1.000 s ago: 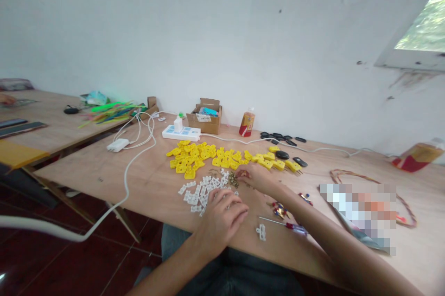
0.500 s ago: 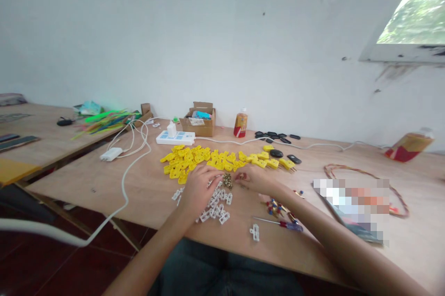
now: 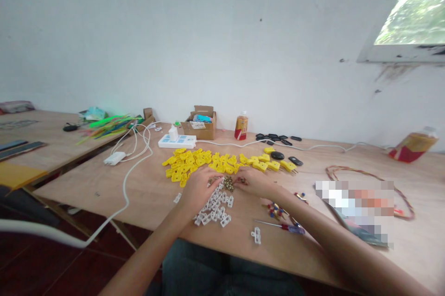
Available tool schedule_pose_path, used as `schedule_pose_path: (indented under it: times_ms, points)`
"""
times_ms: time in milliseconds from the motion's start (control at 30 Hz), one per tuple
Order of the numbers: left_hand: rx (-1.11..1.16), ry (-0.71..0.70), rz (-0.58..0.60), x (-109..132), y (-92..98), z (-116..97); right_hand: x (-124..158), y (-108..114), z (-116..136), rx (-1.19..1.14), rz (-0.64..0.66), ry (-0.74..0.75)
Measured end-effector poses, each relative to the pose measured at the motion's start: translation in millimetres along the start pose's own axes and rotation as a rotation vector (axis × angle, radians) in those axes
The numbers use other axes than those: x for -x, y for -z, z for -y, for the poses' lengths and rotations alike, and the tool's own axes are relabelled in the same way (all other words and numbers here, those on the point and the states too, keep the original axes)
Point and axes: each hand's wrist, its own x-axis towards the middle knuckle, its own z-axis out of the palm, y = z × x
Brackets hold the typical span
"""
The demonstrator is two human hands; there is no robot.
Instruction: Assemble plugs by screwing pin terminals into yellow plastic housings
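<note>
My left hand (image 3: 200, 190) rests at the upper left of a heap of white plastic clip-like pieces (image 3: 216, 209). Its fingers curl in towards the thumb; whatever lies between them is too small to name. Just right of it is a little pile of brass-coloured fittings (image 3: 228, 183). My right hand (image 3: 256, 183) reaches in from the other side, fingertips bent together at the pile's edge, with what they hold hidden. Beyond both hands spread many yellow plastic shells (image 3: 187, 162). A single white piece (image 3: 256, 235) lies apart near the front edge.
A screwdriver (image 3: 291, 228) lies beside small parts with red and blue ends (image 3: 274, 210), close to my right forearm. Behind are a white power strip (image 3: 177, 141), a cardboard box (image 3: 207, 130) and a bottle (image 3: 241, 127). White cable (image 3: 125, 189) trails at left.
The view has shifted slightly. Both hands stay around the brass-coloured pile, the left having moved a little over the white pieces; its fingers remain curled.
</note>
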Motion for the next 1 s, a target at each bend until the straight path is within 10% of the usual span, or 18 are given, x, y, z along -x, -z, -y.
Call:
schedule_pose_path:
  times_ms: [533,1000]
  points:
    - [-0.03,0.037,0.098,-9,-11.7,-3,0,0,-3,-0.006,0.019,-0.029]
    - [-0.136,-0.033,0.437,-58,-54.7,-1,29,38,-31,0.024,-0.069,-0.126]
